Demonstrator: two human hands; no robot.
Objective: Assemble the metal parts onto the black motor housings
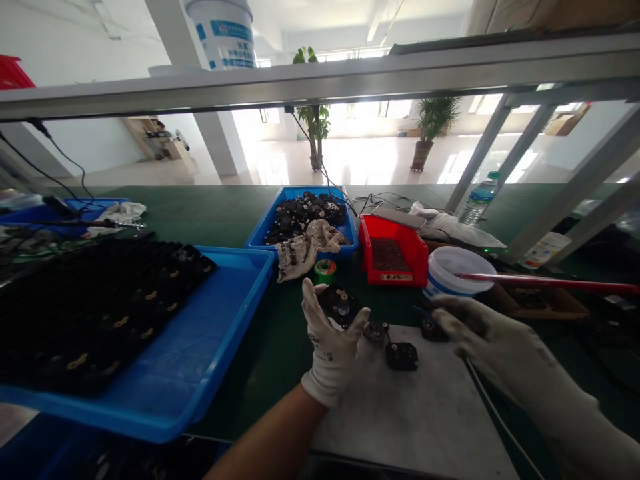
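My left hand [327,350], in a white glove, grips a black plastic mechanism [341,305] with a brass-coloured gear and a round metal piece on its face. My right hand [483,333], also gloved, is slightly blurred, its fingers closed around something I cannot make out; a dark bluish tip [424,311] shows ahead of them. A white cable [493,400] runs down from beneath that hand. Between the hands lie a second black mechanism [401,357] and a small round part [375,331] on a pale work sheet [415,417]. Another small dark part [433,330] sits just below the bluish tip.
Rows of black parts fill much of a large blue tray [235,293] at left. Behind are a blue bin [257,233] of black parts with a rag [310,250], a green solder reel [325,269], a red bin [395,275] of small pieces and a white tub [453,263] crossed by a red rod [550,283].
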